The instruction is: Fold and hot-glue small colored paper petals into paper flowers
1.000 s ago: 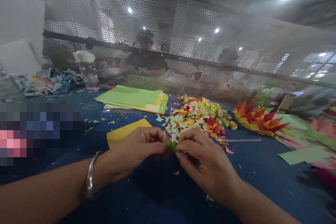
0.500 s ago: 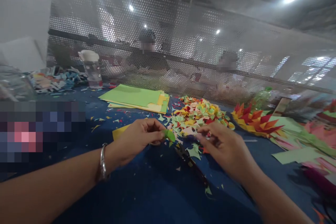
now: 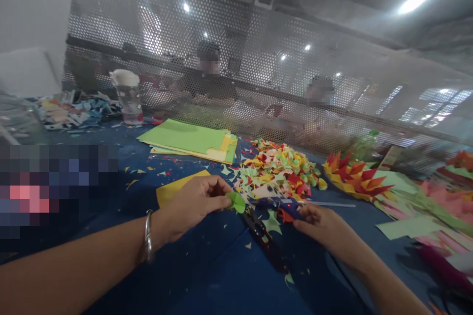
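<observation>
Head view: perforated grey metal screen (image 3: 244,34) spans the background. Bench (image 3: 207,270) in front of it, dark blue cover, small coloured bits scattered on top. Stack of paper sheets (image 3: 185,137), bright green on top, yellow edges showing, lies near the screen. Right of the stack: heap of multicoloured paper scraps (image 3: 283,167), mostly green, yellow, red, pink. Pointed-petal paper flower (image 3: 354,177), red, orange and yellow, sits right of the heap.

Left hand (image 3: 203,197) is above the bench, thumb and fingers pinched closed on a small rounded bright green paper piece. Flat yellow paper sheet (image 3: 165,196) shows behind that hand, partly covered. Right hand (image 3: 321,224) is at the rear end of a dark blue glue gun with an orange part, fingers partly curled; can't tell if the grip is closed.

Clear cup with white lid (image 3: 127,96) stands upright at far left, next to the screen. Glue gun (image 3: 275,202) points left, nozzle just beside the green piece. Black thread snips (image 3: 271,251) lie diagonally below the gun. Silver bangle (image 3: 148,236) on the left wrist. Pale green pointed scrap (image 3: 273,222) lies between gun and snips. Green paper piece (image 3: 237,202) is at the left fingertips.
</observation>
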`<action>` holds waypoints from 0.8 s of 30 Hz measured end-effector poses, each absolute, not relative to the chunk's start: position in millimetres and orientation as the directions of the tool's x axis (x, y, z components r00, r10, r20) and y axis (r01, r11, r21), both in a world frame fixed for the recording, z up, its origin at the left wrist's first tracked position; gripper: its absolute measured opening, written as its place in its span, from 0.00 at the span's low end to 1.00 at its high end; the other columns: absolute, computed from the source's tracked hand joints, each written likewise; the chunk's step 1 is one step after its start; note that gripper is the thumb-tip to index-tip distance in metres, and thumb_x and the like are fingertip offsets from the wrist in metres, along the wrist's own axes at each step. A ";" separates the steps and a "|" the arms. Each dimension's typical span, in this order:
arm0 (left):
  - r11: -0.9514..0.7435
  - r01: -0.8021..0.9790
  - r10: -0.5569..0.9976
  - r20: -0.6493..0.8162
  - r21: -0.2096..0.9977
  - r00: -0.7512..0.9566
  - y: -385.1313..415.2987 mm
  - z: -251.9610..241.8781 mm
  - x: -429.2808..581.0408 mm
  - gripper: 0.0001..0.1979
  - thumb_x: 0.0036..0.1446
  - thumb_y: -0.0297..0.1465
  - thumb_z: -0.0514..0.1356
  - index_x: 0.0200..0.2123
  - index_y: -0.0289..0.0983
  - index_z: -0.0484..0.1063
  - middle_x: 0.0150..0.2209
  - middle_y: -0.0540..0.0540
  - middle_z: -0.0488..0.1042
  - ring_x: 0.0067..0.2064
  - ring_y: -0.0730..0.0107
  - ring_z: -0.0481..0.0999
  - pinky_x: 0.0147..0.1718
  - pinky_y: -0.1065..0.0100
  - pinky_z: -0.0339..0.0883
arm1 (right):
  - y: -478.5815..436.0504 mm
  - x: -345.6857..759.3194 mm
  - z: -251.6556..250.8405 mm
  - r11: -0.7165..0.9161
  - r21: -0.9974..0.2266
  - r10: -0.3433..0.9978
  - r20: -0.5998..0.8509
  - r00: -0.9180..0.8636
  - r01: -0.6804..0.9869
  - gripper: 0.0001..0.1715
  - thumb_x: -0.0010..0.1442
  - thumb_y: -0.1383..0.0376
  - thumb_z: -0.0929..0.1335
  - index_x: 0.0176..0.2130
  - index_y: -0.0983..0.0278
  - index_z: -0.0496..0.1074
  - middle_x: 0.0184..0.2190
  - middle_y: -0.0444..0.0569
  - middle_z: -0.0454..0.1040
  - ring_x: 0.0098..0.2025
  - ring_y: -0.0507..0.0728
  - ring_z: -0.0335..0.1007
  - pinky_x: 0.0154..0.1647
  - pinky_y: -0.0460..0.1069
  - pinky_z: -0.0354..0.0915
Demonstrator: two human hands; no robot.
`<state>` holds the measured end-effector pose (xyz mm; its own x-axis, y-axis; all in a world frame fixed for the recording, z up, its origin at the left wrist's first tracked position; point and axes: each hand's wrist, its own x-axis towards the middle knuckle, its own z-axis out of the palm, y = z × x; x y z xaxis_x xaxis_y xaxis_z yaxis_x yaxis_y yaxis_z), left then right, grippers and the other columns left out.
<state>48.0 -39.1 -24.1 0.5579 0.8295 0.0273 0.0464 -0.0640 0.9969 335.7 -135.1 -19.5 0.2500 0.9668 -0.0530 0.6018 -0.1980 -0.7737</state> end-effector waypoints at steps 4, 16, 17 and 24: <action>-0.034 0.038 0.831 0.007 0.999 0.556 -38.1 -21.3 48.1 0.06 0.50 0.30 0.64 0.32 0.36 0.73 0.29 0.50 0.72 0.32 0.72 0.68 0.34 0.69 0.60 | -136.7 326.7 -12.2 -0.233 -0.912 0.959 -0.157 0.238 0.338 0.13 0.55 0.57 0.69 0.33 0.63 0.68 0.22 0.39 0.67 0.20 0.50 0.61 0.22 0.46 0.61; 0.031 0.038 0.807 -0.048 0.999 0.588 -35.2 -21.5 52.2 0.06 0.52 0.33 0.64 0.30 0.37 0.72 0.27 0.51 0.73 0.28 0.73 0.67 0.29 0.70 0.56 | -145.2 316.0 -1.4 -0.129 -0.800 0.987 -0.162 0.005 -0.586 0.15 0.51 0.60 0.75 0.23 0.67 0.70 0.22 0.41 0.60 0.22 0.47 0.52 0.24 0.43 0.61; 0.036 0.045 0.810 -0.055 0.998 0.584 -35.5 -21.3 52.5 0.06 0.51 0.33 0.65 0.30 0.37 0.72 0.27 0.51 0.73 0.28 0.73 0.68 0.29 0.70 0.56 | -144.8 314.3 -1.2 -0.126 -0.782 0.988 -0.155 -0.006 -0.610 0.15 0.52 0.61 0.75 0.23 0.67 0.70 0.22 0.41 0.59 0.22 0.47 0.51 0.23 0.42 0.60; 0.052 0.057 0.812 -0.076 0.997 0.579 -37.0 -23.0 56.8 0.07 0.50 0.33 0.65 0.30 0.37 0.72 0.26 0.52 0.72 0.27 0.74 0.66 0.28 0.71 0.54 | -143.5 306.4 -4.2 -0.118 -0.751 0.991 -0.133 -0.025 -0.649 0.15 0.53 0.60 0.73 0.23 0.67 0.71 0.21 0.39 0.54 0.20 0.47 0.42 0.20 0.43 0.55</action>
